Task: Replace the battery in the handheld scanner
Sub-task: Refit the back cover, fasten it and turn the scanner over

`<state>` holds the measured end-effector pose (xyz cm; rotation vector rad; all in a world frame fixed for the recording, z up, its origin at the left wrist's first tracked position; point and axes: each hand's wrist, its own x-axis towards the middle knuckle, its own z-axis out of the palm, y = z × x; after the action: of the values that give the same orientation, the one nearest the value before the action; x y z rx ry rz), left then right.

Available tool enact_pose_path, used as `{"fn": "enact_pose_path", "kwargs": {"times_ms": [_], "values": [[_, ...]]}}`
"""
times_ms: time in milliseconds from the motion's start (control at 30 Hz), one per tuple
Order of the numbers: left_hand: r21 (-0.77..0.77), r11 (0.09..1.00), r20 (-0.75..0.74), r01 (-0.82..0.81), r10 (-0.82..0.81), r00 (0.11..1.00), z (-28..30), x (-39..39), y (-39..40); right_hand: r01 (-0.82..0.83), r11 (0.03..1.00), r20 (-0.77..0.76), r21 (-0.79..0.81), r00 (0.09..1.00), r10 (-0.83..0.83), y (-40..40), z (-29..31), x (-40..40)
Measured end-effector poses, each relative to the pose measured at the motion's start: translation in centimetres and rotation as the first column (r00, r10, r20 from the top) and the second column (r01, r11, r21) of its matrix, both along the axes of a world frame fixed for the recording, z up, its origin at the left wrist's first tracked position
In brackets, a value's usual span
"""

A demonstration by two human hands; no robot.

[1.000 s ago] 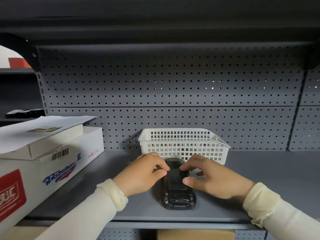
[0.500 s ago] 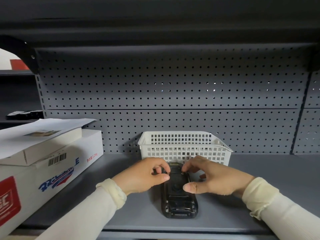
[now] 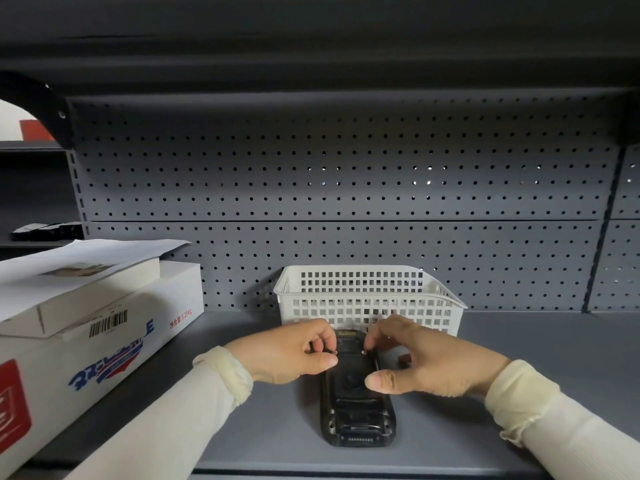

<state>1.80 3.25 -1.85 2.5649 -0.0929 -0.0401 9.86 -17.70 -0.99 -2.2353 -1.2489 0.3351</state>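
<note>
Both grips pinch small latches on the handheld scanner (image 3: 356, 393): left hand (image 3: 294, 353) and right hand (image 3: 422, 362), one per side. It lies face-down near the shelf (image 3: 519, 341) front edge (basket (image 3: 367, 299) behind). Uneven pull may skid it off that edge.

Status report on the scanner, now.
Both hands, left and right, pinching the far end of the scanner. Scanner flat on the shelf, back up. Basket right behind, nothing blocking.
</note>
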Motion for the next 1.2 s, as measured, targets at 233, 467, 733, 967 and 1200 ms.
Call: {"fn": "enact_pose_path", "kwargs": {"times_ms": [233,467,733,967,1200], "values": [[-0.075,0.996,0.032,-0.043,0.046,0.998,-0.3,-0.3,-0.3,0.03,1.0,0.034,0.007,0.999,-0.031,0.0,-0.2,-0.4],[-0.073,0.993,0.056,-0.096,0.1,0.993,-0.2,-0.8,-0.8,0.05,0.999,0.059,0.016,0.997,-0.05,-0.1,-0.3,-0.8],[-0.049,0.977,0.159,-0.205,0.211,0.965,-0.7,-1.5,-1.3,0.099,0.992,0.03,0.079,0.994,-0.102,-0.2,-0.9,-1.4],[-0.043,0.969,0.218,-0.242,0.246,0.944,-0.7,-1.8,-1.5,0.115,0.989,0.059,0.095,0.991,-0.121,-0.5,-1.1,-1.9],[-0.052,0.972,0.264,-0.23,0.236,0.935,-0.5,-2.2,-1.9,0.111,0.989,0.064,0.099,0.991,-0.117,-0.5,-0.9,-1.9]]}}
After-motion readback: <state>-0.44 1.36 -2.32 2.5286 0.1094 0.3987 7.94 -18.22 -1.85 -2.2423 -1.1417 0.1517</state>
